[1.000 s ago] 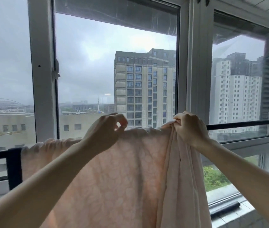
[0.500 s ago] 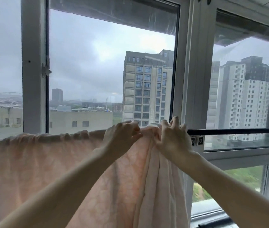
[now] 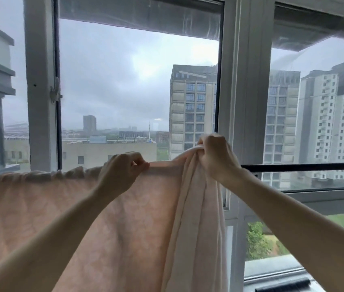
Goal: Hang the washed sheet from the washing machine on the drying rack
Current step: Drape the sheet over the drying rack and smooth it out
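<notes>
Head view, sheet: a pale pink sheet hangs over a dark horizontal rack bar, spread flat to the left of the fingers and gathered into long folds directly beneath the right fingers.
Head view, left hand: the left hand is closed, its fingers pinching the top edge of the sheet just where the cloth crosses the bar.
Head view, right hand: the right hand is closed in a fist around a bunched corner of the sheet, held a little higher than the left fingers and above the bar line.
Head view, between the fingers: a short taut stretch of sheet edge runs from the left fingers up to the right fingers.
Head view, bar: bare bar shows only to the right of the right fingers; to the left of them the cloth covers it.
Head view, top edge: left of the left fingers the sheet's upper edge is crinkled in small ruffles.
Head view, behind the fingers: a white window frame stands past both hands, with tall buildings and grey sky outside.
</notes>
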Demonstrator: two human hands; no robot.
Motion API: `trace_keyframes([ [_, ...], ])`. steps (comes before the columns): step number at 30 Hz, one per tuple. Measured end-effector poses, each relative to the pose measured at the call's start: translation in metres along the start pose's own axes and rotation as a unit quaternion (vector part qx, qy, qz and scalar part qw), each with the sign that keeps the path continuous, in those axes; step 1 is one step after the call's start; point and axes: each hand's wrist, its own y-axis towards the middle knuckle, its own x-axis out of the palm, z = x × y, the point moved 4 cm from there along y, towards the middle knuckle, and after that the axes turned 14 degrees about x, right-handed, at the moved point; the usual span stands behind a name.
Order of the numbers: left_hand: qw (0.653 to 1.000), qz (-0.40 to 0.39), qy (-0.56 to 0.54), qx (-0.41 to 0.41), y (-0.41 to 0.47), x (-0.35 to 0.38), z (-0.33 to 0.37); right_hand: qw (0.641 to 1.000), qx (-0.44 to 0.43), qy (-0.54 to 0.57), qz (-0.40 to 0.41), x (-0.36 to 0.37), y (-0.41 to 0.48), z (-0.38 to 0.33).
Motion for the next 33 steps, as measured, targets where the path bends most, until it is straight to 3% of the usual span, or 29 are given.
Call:
trace_keyframes([
  [4, 1.0, 0.011, 0.02, 0.015, 0.001, -0.003, -0.008, 0.998, 0.053, -0.026, 0.024, -0.018, 0.017, 0.039],
  [10, 0.996, 0.003, 0.067, -0.062, 0.016, 0.008, -0.006, 0.997, 0.055, -0.057, -0.021, -0.014, -0.002, 0.067],
  [18, 0.994, -0.068, -0.044, 0.075, 0.035, 0.042, 0.076, 0.994, 0.053, -0.085, -0.037, -0.012, -0.011, 0.061],
  [25, 0.994, 0.006, -0.069, 0.081, 0.035, 0.055, 0.073, 0.997, 0.019, -0.078, 0.009, 0.0, -0.014, 0.068],
  [33, 0.996, -0.006, -0.048, 0.08, 0.036, 0.046, 0.055, 0.997, 0.053, 0.012, 0.046, -0.024, 0.026, 0.076],
])
